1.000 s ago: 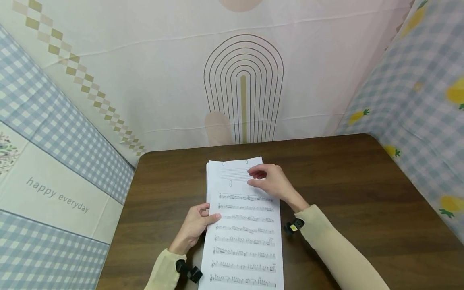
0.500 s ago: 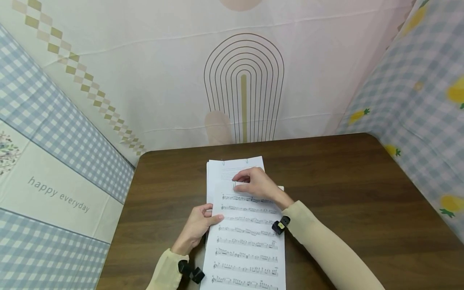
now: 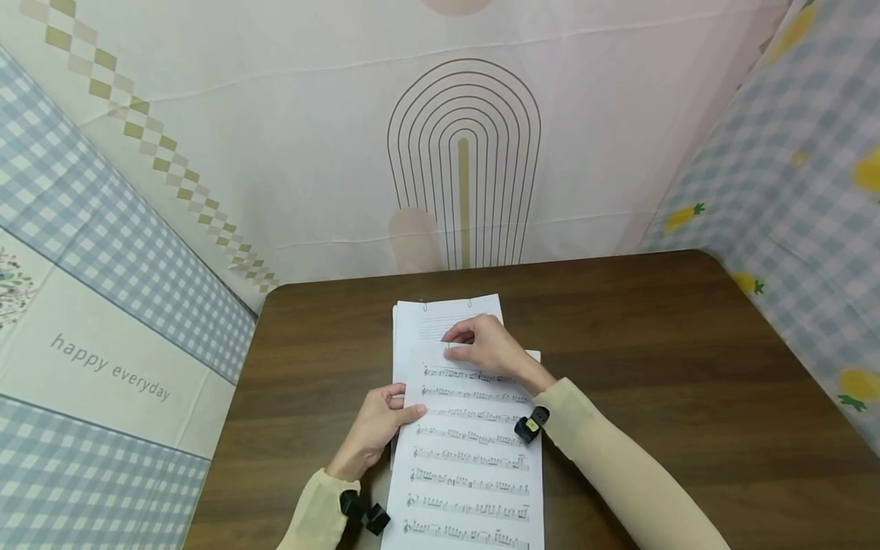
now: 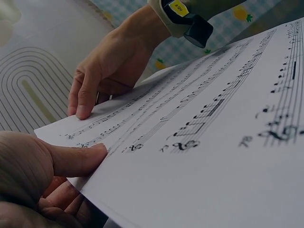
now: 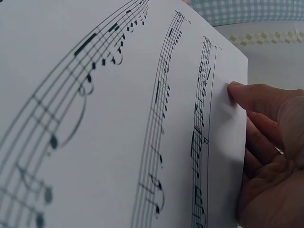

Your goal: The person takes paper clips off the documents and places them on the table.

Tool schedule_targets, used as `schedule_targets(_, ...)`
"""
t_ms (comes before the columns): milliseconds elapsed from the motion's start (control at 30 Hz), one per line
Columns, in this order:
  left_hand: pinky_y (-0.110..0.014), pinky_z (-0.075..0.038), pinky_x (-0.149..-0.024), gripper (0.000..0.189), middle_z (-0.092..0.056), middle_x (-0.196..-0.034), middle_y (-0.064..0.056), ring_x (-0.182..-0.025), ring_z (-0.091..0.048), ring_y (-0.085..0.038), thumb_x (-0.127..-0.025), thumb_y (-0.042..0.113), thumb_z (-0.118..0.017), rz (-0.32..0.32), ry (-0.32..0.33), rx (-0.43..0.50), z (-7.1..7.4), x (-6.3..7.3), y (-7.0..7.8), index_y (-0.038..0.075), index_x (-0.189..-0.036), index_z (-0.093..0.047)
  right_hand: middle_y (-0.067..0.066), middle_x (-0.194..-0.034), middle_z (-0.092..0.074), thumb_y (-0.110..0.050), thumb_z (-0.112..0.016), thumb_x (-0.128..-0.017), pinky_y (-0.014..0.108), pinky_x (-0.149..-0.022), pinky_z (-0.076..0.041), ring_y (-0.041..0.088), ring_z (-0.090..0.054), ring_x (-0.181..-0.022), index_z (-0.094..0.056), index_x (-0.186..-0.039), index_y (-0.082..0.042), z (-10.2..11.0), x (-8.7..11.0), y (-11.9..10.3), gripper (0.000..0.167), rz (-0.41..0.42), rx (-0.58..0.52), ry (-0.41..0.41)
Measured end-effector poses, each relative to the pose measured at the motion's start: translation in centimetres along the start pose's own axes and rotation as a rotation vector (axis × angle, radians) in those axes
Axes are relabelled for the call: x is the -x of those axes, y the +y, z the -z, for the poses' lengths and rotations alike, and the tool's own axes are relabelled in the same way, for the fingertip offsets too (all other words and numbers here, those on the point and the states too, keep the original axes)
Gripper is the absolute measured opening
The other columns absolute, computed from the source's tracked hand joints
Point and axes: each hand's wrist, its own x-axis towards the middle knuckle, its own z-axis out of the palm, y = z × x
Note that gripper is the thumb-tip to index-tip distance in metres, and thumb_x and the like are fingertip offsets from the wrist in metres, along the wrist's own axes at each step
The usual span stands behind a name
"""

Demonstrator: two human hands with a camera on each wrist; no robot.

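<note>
Sheet music point(image 3: 467, 477) overlaps lower pages point(image 3: 410, 325) on the wood-grain surface point(image 3: 309, 351). We see the left hand point(image 3: 376, 424) pinching its left edge, the right hand point(image 3: 490, 342) its top edge, both thumbs on the printed face. We note paper clips point(image 3: 470, 304) along the lower pages' far edge.

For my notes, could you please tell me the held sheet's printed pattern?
Rows of black music staves on white; the held sheet shows best in head view.

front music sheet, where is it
In the head view, the front music sheet is at bottom centre, its left edge held by the left hand and its top edge by the right hand.
</note>
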Motion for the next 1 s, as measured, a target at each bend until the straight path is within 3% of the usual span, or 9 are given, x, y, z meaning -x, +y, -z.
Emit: schedule_targets(1000, -0.031, -0.068, -0.072, 0.036, -0.084, -0.107, -0.02, -0.082, -0.082, -0.018, -0.1, -0.002, -0.072, 0.011, -0.004, 0.01, -0.48, 0.07, 0.08, -0.012, -0.134, -0.065, 0.004, -0.091, -0.08, -0.009, -0.082, -0.093, 0.022, -0.078, -0.054, 0.013, -0.068, -0.083, -0.085, -0.105, -0.008, 0.56, 0.07, 0.45, 0.012, -0.059, -0.048, 0.077)
